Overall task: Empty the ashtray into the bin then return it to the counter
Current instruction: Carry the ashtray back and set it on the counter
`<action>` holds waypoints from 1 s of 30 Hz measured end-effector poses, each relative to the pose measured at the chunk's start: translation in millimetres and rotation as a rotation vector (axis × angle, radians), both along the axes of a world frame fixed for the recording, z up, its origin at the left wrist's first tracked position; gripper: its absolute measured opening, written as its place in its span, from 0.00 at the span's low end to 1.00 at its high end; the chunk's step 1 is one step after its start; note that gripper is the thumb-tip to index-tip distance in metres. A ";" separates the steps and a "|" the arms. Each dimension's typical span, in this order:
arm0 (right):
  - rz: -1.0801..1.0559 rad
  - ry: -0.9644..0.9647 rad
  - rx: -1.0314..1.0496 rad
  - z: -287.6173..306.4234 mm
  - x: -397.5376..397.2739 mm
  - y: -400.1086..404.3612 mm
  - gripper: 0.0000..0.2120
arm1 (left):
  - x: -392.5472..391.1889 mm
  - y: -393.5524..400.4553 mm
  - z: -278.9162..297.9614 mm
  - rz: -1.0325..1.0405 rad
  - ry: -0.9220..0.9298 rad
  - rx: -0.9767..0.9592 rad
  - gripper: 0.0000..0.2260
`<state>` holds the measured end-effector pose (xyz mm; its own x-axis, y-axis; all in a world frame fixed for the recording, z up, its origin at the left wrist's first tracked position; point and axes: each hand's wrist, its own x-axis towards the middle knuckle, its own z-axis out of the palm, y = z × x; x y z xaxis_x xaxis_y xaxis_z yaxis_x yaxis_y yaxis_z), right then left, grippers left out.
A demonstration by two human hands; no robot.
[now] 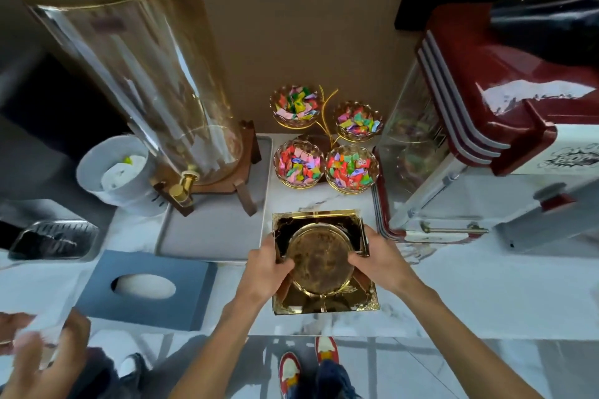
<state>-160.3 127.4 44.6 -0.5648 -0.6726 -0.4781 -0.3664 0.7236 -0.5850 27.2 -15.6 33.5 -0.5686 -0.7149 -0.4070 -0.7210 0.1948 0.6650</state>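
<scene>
A square gold ashtray (321, 220) with a round brownish dish in its middle sits at the front of the white marble counter (470, 298). My left hand (269, 266) grips its left side, fingers curled over the dish's rim. My right hand (377, 257) grips the right side in the same way. The dish looks tilted toward me above a gold square base (324, 303). No bin is in view.
A tall glass drink dispenser (136, 74) on a wooden stand and grey tray stands at left, with a white cup (116, 172) beside it. Candy bowls (324, 142) are behind the ashtray. A red machine (502, 126) fills the right. A grey tissue box (146, 288) lies left; another person's hands (39, 353) are at bottom left.
</scene>
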 end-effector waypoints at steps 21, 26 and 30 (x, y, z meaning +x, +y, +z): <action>-0.100 0.021 0.093 -55.4 -35.0 -29.2 0.22 | -48.8 -14.9 -72.0 0.002 -0.169 0.035 0.14; -0.127 -0.004 0.099 -64.6 -38.8 -31.1 0.22 | -57.2 -18.3 -76.1 0.005 -0.217 0.037 0.14; -0.162 -0.033 0.114 -70.9 -38.3 -32.0 0.11 | -63.8 -19.6 -76.4 -0.030 -0.281 0.052 0.14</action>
<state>-198.6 95.4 -26.4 -0.6441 -0.5143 -0.5662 -0.2215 0.8339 -0.5056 -36.6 -35.1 -42.9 -0.4491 -0.6735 -0.5871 -0.8727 0.1898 0.4498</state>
